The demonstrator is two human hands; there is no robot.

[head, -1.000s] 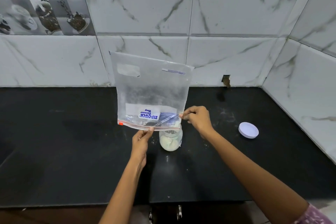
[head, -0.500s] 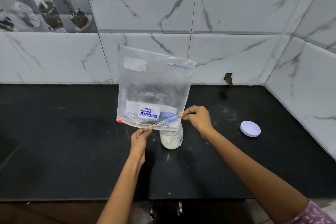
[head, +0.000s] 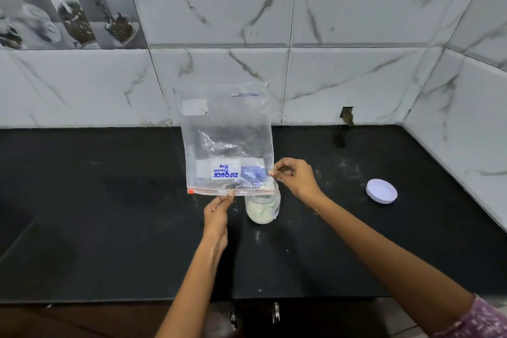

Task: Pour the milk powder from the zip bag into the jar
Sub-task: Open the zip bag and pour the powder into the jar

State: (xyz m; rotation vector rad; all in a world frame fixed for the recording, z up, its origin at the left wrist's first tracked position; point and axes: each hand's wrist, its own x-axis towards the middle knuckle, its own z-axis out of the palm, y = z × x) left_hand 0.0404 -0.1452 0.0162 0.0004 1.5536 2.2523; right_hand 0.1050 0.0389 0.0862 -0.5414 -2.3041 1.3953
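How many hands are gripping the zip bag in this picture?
2. The left hand pinches the zip bag at its lower edge; the right hand pinches its lower right corner.

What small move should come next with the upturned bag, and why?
Probably a gentle shake or tap of the zip bag. Both hands pinch its zip edge, left hand, right hand, above the jar; the bag looks nearly empty, with a little powder left at its lower right corner.

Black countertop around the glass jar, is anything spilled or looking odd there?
Yes. Faint white powder dusts the black countertop right of the small glass jar, around. Behind, the white marble-look wall tile has a chipped hole at its bottom edge.
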